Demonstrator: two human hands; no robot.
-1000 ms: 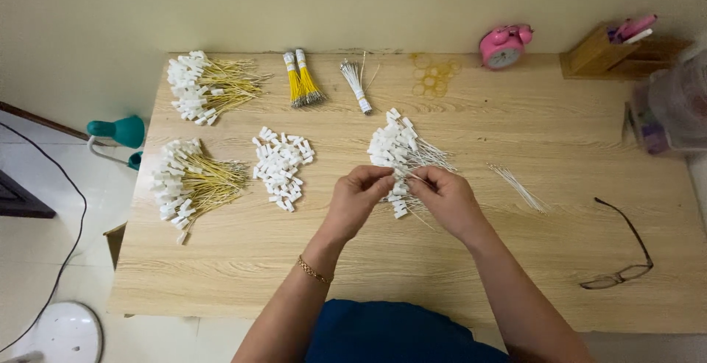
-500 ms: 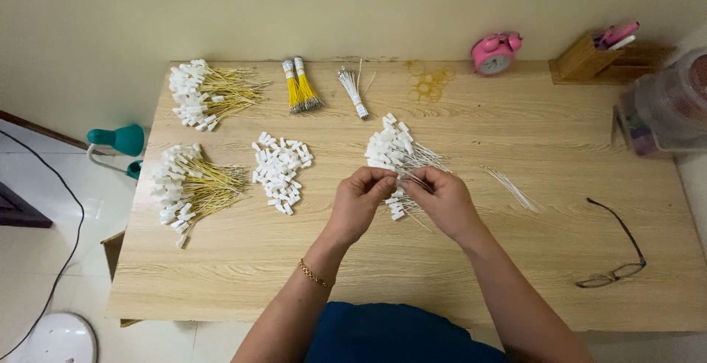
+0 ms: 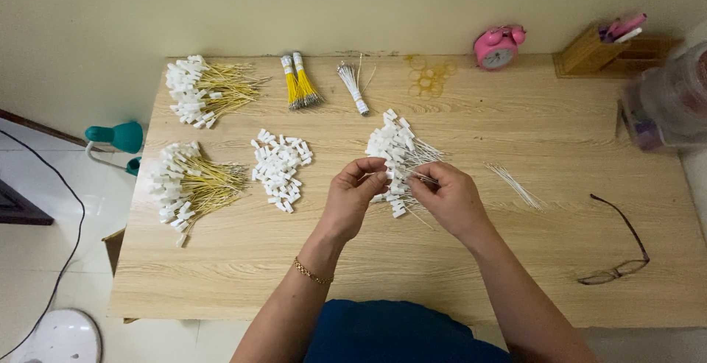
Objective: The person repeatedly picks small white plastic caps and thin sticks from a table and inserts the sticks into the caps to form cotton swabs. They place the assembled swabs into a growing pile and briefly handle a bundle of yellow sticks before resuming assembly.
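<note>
While both hands meet over the white-wire connector pile (image 3: 398, 158), left hand (image 3: 352, 199) and right hand (image 3: 448, 198) pinch one small piece between fingertips, loose connectors (image 3: 280, 170) sorted within reach.

A bundle of thin white wires (image 3: 401, 158) tipped with small white plastic plugs lies fanned on the bench, its near end pinched between both hands' fingers (image 3: 377, 179).
</note>
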